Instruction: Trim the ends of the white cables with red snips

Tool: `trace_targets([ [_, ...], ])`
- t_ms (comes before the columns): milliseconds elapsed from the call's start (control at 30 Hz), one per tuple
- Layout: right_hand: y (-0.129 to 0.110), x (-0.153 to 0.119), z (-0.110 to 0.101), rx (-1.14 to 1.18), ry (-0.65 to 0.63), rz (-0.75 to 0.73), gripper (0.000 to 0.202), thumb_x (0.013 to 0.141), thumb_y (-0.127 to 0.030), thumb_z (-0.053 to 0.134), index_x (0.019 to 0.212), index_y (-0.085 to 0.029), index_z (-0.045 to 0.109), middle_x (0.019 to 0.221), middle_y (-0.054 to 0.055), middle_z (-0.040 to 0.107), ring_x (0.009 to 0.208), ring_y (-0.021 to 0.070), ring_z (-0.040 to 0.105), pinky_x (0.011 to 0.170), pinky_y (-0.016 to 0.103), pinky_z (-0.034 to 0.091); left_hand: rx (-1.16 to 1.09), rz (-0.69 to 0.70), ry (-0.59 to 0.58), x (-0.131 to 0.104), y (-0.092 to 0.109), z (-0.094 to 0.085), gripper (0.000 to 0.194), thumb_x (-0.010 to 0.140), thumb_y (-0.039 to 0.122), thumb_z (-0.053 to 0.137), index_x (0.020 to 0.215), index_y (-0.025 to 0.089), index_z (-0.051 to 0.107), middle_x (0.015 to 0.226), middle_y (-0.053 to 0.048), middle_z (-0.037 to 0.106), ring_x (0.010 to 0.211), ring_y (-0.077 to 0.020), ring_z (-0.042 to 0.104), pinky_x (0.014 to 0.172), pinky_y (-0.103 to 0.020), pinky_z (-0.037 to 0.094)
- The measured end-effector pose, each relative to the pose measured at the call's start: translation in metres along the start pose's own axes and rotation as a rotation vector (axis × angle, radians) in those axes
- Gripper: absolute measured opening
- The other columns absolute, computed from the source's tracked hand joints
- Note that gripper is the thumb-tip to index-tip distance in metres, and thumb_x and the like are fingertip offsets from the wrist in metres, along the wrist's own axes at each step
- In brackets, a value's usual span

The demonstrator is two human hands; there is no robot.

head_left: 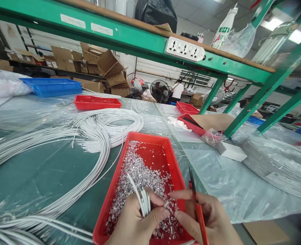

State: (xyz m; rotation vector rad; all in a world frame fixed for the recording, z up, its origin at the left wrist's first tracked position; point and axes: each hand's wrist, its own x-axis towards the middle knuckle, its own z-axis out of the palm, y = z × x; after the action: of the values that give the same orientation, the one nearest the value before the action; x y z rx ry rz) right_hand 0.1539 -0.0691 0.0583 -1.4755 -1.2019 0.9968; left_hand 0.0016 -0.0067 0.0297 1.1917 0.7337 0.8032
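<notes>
My left hand [140, 217] is closed around several white cables [143, 201] whose ends stick up, over the near part of a red tray [174, 160]. Between its thumb and forefinger a short cable end [166, 204] points to the right. Close beside that end, my right hand [204, 214] holds scissors [196, 204] with orange-red handles, their dark blades pointing up. The right thumb and forefinger are apart, near the cable end. Small silvery pieces [137, 170] cover much of the tray's floor.
Bundles of long white cable [99, 170] curve across the table on the left. Farther back are another red tray [96, 102] and a blue tray [54, 87]. A green shelf frame [130, 42] spans above. At right lie a white box [231, 151] and coiled cable [273, 170].
</notes>
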Motion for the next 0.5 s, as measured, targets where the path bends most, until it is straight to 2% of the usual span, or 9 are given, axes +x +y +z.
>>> trace_targets([
  [67, -0.003, 0.005, 0.008, 0.077, 0.020, -0.005, 0.032, 0.069, -0.047, 0.070, 0.076, -0.016, 0.067, 0.045, -0.012, 0.025, 0.042, 0.0066, 0.019, 0.040, 0.020, 0.027, 0.057, 0.066, -0.013, -0.001, -0.002, 0.002, 0.029, 0.071, 0.043, 0.069, 0.065, 0.016, 0.061, 0.049, 0.005, 0.044, 0.045, -0.0096, 0.040, 0.046, -0.022, 0.030],
  [133, -0.006, 0.008, 0.013, 0.106, 0.020, -0.018, 0.030, 0.069, -0.045, 0.072, 0.066, -0.016, 0.064, 0.045, -0.012, 0.023, 0.043, 0.0062, 0.015, 0.040, 0.020, 0.024, 0.045, 0.072, -0.003, -0.002, -0.004, 0.004, 0.028, 0.071, 0.044, 0.069, 0.064, 0.017, 0.063, 0.050, 0.004, 0.044, 0.045, -0.0097, 0.040, 0.046, -0.023, 0.029],
  [233, -0.010, 0.010, 0.014, 0.140, 0.001, -0.020, 0.027, 0.069, -0.041, 0.073, 0.065, -0.017, 0.062, 0.046, -0.012, 0.024, 0.042, 0.0059, 0.017, 0.041, 0.020, 0.023, -0.039, 0.061, 0.046, -0.004, -0.004, 0.004, 0.032, 0.067, 0.048, 0.073, 0.063, 0.017, 0.063, 0.052, 0.004, 0.046, 0.047, -0.0109, 0.043, 0.048, -0.023, 0.031],
  [300, -0.012, 0.009, 0.012, 0.147, -0.006, -0.019, 0.024, 0.067, -0.037, 0.075, 0.066, -0.017, 0.060, 0.046, -0.012, 0.026, 0.042, 0.0058, 0.019, 0.041, 0.019, 0.023, -0.026, 0.090, 0.045, -0.003, -0.004, 0.003, 0.034, 0.067, 0.049, 0.073, 0.064, 0.017, 0.065, 0.051, 0.004, 0.045, 0.047, -0.0101, 0.039, 0.049, -0.023, 0.027],
  [400, -0.015, 0.007, 0.011, 0.145, -0.013, -0.018, 0.021, 0.065, -0.031, 0.076, 0.067, -0.018, 0.060, 0.046, -0.012, 0.029, 0.042, 0.0055, 0.022, 0.041, 0.018, 0.025, -0.036, 0.071, -0.049, -0.002, -0.003, 0.000, 0.036, 0.066, 0.050, 0.074, 0.064, 0.015, 0.066, 0.049, 0.005, 0.042, 0.048, -0.0086, 0.032, 0.049, -0.023, 0.020],
  [500, -0.018, 0.004, 0.014, 0.151, -0.046, -0.007, 0.021, 0.064, -0.028, 0.077, 0.065, -0.018, 0.059, 0.044, -0.013, 0.029, 0.038, 0.0049, 0.026, 0.040, 0.018, 0.029, -0.209, 0.002, -0.212, 0.000, -0.003, -0.002, 0.039, 0.062, 0.051, 0.077, 0.065, 0.014, 0.065, 0.052, 0.001, 0.053, 0.052, -0.0111, 0.045, 0.054, -0.023, 0.028],
])
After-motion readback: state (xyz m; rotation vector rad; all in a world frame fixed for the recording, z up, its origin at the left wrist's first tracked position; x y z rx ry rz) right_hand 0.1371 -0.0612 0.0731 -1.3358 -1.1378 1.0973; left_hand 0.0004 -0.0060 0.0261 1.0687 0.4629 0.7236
